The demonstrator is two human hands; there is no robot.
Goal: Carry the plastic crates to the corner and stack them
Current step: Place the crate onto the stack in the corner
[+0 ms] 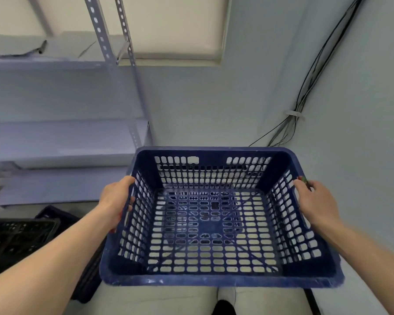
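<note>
Blue plastic crate (216,223) is held up facing the wall corner — left hand (117,201) and right hand (314,203) with fingers curled round its side rims. Best kept level, lowered squarely.

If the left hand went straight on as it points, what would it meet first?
The left hand grips the blue crate, so its left side comes first; beyond, probably the wall by the shelf post, depth unclear.

A grey metal shelving unit (62,142) is set against the left wall. Black cables (304,92) are bundled down the wall's corner, and a pale blind (175,26) is drawn above.
</note>
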